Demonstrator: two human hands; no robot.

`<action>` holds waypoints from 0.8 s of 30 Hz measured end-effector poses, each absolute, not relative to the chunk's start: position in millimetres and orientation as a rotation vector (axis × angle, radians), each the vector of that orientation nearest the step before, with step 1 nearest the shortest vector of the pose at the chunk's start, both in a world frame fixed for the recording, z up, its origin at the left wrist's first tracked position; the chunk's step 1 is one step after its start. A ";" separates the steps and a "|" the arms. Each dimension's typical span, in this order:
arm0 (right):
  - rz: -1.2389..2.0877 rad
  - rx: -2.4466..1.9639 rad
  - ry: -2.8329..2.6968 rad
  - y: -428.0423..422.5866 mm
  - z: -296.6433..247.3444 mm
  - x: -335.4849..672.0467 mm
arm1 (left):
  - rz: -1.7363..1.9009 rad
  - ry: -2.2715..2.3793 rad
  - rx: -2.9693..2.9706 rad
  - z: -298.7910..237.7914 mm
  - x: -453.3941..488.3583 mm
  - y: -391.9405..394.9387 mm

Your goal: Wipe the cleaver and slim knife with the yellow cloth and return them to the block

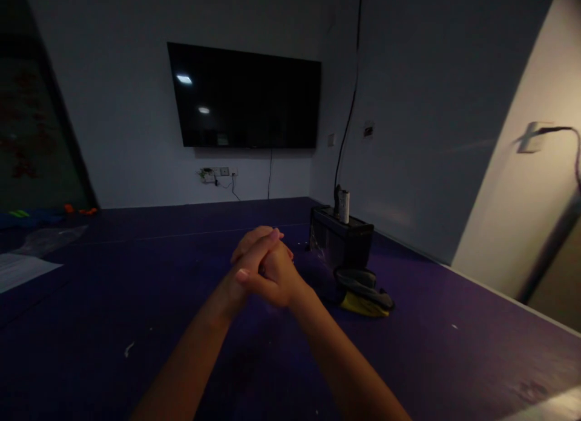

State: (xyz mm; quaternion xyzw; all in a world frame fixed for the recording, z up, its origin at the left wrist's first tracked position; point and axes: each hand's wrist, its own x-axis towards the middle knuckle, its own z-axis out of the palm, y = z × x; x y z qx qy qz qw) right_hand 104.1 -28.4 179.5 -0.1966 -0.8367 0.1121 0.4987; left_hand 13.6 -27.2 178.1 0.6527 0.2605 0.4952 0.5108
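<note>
In the head view, my left hand (244,265) and my right hand (280,272) are clasped together in front of me, above a dark purple surface (158,312). Their fingers are folded over each other, and I see no object between them. The palms are hidden inside the clasp. Right of the hands stands a black box (341,239) with a pale cylinder (344,207) upright on top. A grey and yellow cloth item, perhaps a glove (365,293), lies in front of the box, apart from my hands.
A white sheet of paper (25,270) and clear plastic film (52,239) lie at the left. Small orange things (86,212) are farther back. A black cable (351,106) runs down behind the box. The wall bears a large dark screen (249,100) with sockets (220,172) below.
</note>
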 end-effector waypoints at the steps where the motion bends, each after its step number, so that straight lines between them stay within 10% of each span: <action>1: 0.159 -0.441 -2.072 -29.2 184.5 107.6 | 1.221 0.681 1.617 184.1 7.1 -27.4; 10: -0.458 -1.151 -1.002 15.8 190.5 218.0 | 1.825 1.089 1.461 232.3 -95.0 -41.3; 24: -0.034 -1.606 -0.600 60.5 128.5 281.3 | 1.983 1.036 1.155 224.3 -151.4 -27.6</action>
